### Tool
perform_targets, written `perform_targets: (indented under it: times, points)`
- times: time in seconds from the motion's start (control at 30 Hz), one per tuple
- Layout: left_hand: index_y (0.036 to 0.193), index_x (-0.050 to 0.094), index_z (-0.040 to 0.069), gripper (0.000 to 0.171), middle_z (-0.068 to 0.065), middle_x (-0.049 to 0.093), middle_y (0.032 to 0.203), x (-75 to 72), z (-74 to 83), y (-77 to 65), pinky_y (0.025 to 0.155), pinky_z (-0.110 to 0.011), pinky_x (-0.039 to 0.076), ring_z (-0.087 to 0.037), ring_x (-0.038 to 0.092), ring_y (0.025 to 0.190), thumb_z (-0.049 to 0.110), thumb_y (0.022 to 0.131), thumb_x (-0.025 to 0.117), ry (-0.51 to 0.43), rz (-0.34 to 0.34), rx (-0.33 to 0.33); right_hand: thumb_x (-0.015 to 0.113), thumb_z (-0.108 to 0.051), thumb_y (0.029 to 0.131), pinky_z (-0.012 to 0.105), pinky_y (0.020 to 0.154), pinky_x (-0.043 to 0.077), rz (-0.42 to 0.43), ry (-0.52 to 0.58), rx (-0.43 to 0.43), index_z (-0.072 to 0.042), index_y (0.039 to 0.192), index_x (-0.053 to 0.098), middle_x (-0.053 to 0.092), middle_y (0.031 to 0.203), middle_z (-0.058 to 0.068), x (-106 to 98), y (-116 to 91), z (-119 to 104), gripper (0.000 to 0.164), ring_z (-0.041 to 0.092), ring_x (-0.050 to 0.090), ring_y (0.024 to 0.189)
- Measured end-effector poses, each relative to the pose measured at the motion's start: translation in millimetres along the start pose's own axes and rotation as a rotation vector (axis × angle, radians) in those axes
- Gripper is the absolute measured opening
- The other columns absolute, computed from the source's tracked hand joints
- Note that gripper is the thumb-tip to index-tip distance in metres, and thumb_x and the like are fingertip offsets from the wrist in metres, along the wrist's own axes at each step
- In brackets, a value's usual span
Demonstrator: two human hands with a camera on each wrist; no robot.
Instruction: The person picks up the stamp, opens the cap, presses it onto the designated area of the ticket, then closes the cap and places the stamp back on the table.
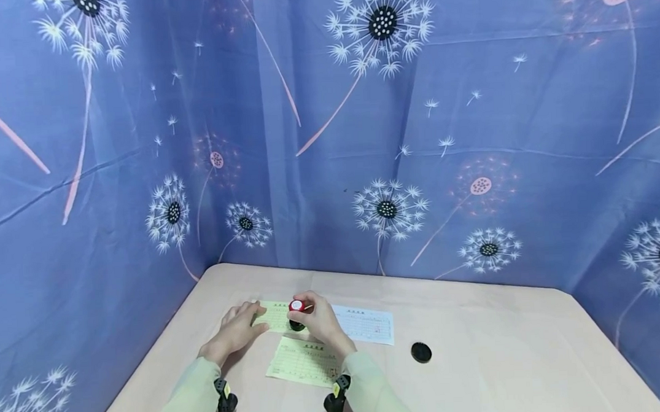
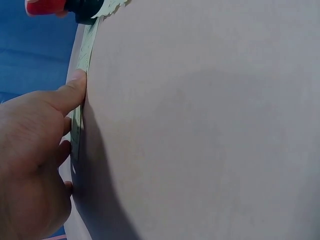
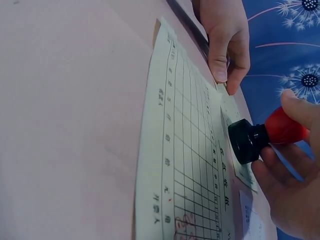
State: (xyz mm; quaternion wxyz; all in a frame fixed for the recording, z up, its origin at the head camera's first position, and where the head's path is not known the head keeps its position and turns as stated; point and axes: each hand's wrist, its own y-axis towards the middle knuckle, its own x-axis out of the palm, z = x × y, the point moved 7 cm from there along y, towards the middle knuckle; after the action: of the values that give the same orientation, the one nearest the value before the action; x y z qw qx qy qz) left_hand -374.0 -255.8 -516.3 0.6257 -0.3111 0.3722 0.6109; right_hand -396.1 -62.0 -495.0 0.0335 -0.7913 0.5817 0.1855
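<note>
A stamp with a red handle and black base (image 3: 243,142) is held in my right hand (image 1: 323,323), its handle between thumb and fingers. It is over the far light-green form slip (image 1: 274,319); whether its face touches the paper I cannot tell. My left hand (image 1: 237,330) rests at the left end of that slip, thumb on the paper in the left wrist view, fingers spread and loosely bent. Nearer to me lies a second green form slip (image 1: 299,361) with red marks at its lower right. A pale blue slip (image 1: 371,324), also marked in red, lies to the right.
A round black disc, like a lid or ink pad (image 1: 421,352), sits on the table right of the slips. The table (image 1: 508,358) has a pale cover. Blue curtains (image 1: 319,219) with dandelion prints stand behind and at the left. Both wrists wear small black cameras.
</note>
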Motion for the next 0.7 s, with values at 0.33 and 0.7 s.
perform_targets:
  times: [0.33,0.7]
  points:
    - [0.133,0.059,0.008,0.043,-0.018,0.045,0.15,1.2,2.3,1.2,0.113,-0.059,0.025,-0.038,0.039,0.131,0.028,0.095,0.066,0.002,-0.033,-0.034,0.077,-0.013,0.087,0.021,0.07,0.052,-0.008,0.068,0.027,-0.003,0.118,0.064,0.067,0.106,0.012,-1.3,0.4,4.9,0.035,0.018,0.061,0.087]
    - [0.132,0.059,0.01,0.042,-0.018,0.041,0.153,2.7,-0.4,2.0,0.114,-0.06,0.024,-0.04,0.037,0.133,0.03,0.096,0.066,0.011,-0.037,-0.038,0.075,-0.015,0.089,0.023,0.072,0.05,-0.017,0.119,0.033,-0.007,0.119,0.064,0.065,0.106,0.012,-0.1,-1.7,7.9,0.033,0.018,0.059,0.089]
